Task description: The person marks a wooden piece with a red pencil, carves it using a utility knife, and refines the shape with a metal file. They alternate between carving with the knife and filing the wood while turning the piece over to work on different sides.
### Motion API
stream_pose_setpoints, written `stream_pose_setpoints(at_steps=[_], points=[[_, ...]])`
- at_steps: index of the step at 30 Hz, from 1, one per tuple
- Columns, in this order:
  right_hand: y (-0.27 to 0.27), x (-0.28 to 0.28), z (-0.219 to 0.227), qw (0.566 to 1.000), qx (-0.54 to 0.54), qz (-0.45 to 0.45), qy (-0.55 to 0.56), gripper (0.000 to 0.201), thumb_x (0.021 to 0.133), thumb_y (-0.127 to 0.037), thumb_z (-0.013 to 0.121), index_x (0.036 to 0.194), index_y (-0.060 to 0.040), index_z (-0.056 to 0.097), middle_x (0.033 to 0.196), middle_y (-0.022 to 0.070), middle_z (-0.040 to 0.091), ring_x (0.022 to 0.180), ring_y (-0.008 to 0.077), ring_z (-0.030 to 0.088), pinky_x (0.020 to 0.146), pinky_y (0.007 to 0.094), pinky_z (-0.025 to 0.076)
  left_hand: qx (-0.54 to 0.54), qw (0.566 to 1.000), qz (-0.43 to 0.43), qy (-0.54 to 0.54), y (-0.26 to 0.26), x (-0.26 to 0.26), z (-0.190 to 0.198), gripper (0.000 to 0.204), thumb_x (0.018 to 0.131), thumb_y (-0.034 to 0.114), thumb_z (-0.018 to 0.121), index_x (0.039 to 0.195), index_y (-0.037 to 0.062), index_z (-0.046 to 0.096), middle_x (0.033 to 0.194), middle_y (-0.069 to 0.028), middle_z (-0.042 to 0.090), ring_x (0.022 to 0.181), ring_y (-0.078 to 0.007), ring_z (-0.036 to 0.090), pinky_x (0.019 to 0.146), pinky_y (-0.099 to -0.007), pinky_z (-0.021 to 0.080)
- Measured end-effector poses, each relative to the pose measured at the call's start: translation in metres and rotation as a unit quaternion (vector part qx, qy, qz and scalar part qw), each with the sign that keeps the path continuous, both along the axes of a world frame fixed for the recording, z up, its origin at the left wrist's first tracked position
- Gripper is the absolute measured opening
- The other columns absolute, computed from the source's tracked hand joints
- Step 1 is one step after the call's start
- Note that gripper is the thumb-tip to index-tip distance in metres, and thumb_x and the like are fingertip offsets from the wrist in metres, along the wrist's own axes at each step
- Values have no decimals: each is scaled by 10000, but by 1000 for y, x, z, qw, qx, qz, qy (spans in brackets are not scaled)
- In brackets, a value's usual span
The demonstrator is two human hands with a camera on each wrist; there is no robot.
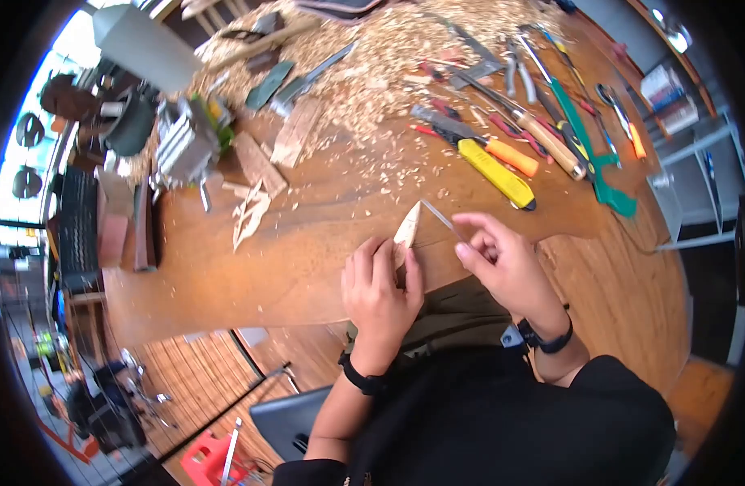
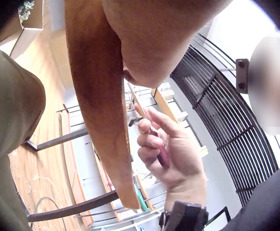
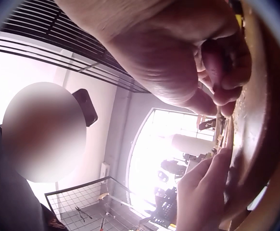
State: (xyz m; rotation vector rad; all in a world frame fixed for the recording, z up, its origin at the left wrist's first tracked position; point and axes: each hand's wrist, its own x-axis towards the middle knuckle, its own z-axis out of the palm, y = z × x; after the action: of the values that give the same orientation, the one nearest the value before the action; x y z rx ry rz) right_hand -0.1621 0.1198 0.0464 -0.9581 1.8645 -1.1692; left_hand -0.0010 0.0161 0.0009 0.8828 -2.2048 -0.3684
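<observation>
My left hand (image 1: 380,279) grips a pale, pointed piece of carved wood (image 1: 407,228) near the front edge of the table, its tip pointing away from me. Just to the right, my right hand (image 1: 502,263) holds a slim metal-bladed hand tool (image 1: 444,217), whose blade end is close beside the wood's tip. In the left wrist view, the tool's dark red handle (image 2: 164,156) lies within the curled fingers of the right hand. The right wrist view shows the same handle (image 3: 214,62) in the palm, with the left hand (image 3: 205,192) lower down.
Wood shavings (image 1: 364,89) heap over the back of the wooden table (image 1: 307,275). To the right lie a yellow utility knife (image 1: 498,174), a chisel with a wooden handle (image 1: 555,146), pliers (image 1: 518,73) and a green-handled tool (image 1: 611,190). A metal vise (image 1: 186,146) stands at left.
</observation>
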Motion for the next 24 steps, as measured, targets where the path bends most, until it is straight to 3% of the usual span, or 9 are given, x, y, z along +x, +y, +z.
stream_pose_setpoints(at_steps=[3, 5, 6, 7, 8, 9, 10, 14, 24], points=[[-21, -5, -8, 998, -38, -32, 39, 362, 971, -165, 667, 1301, -34, 598, 774, 70, 641, 649, 160, 600, 636, 324, 503, -8, 1000, -10, 28, -1, 1, -4, 174, 912, 110, 694, 1037, -6, 660, 1026, -160, 660, 892, -340, 640, 780, -390, 516], [-31, -3, -17, 996, -54, -56, 50, 361, 964, -164, 667, 1296, -40, 598, 808, 85, 671, 658, 188, 626, 651, 343, 519, 69, 992, 26, 100, 0, 4, -5, 154, 988, 101, 625, 1079, -23, 635, 1003, -164, 650, 858, -294, 636, 760, -344, 505], [-37, -2, -24, 992, -85, -73, 64, 369, 962, -136, 670, 1311, -44, 592, 870, 57, 679, 662, 134, 597, 644, 304, 500, 110, 987, 28, 112, 1, 7, -3, 196, 1056, 144, 549, 1124, -31, 605, 936, -130, 642, 810, -209, 604, 734, -307, 481], [-41, 0, -26, 986, -116, -87, 77, 381, 961, -107, 672, 1327, -48, 585, 932, 29, 688, 665, 81, 568, 637, 264, 480, 106, 988, 13, 108, 2, 8, -1, 196, 1056, 144, 549, 1124, -31, 605, 936, -130, 642, 810, -209, 604, 734, -307, 481], [-42, 1, -23, 987, -100, -92, 81, 356, 944, -132, 655, 1287, -61, 590, 1002, 127, 744, 775, 266, 716, 709, 392, 563, 163, 975, 29, 146, 4, 9, 0, 221, 1071, 168, 528, 1131, -34, 595, 899, -106, 627, 797, -181, 584, 722, -301, 472], [-41, 4, -26, 986, -105, -101, 79, 356, 944, -132, 655, 1287, -61, 590, 1002, 127, 744, 775, 266, 716, 709, 392, 563, 218, 957, 47, 184, 6, 9, 2, 247, 1086, 192, 507, 1137, -36, 585, 861, -83, 613, 784, -152, 565, 710, -294, 464], [-42, 6, -33, 981, -120, -117, 102, 342, 944, -120, 646, 1277, -62, 597, 1000, 133, 743, 786, 279, 718, 711, 396, 564, 199, 962, 44, 183, 4, 10, -2, 268, 1102, 216, 475, 1140, -30, 573, 799, -47, 576, 732, -123, 527, 669, -283, 442], [-41, 14, -39, 967, -151, -135, 152, 295, 945, -83, 616, 1239, -62, 620, 987, 146, 740, 811, 313, 720, 719, 410, 567, 207, 960, 35, 185, 1, 15, -8, 260, 1105, 220, 473, 1115, -18, 578, 747, -12, 509, 675, -85, 459, 602, -252, 381], [-46, 17, -47, 948, -182, -149, 213, 212, 935, -42, 618, 1142, -44, 665, 957, 156, 721, 836, 322, 721, 714, 400, 566, 232, 957, 37, 171, 6, 18, 4, 222, 1074, 164, 532, 1053, -36, 627, 696, -5, 515, 628, -77, 447, 557, -258, 370]])
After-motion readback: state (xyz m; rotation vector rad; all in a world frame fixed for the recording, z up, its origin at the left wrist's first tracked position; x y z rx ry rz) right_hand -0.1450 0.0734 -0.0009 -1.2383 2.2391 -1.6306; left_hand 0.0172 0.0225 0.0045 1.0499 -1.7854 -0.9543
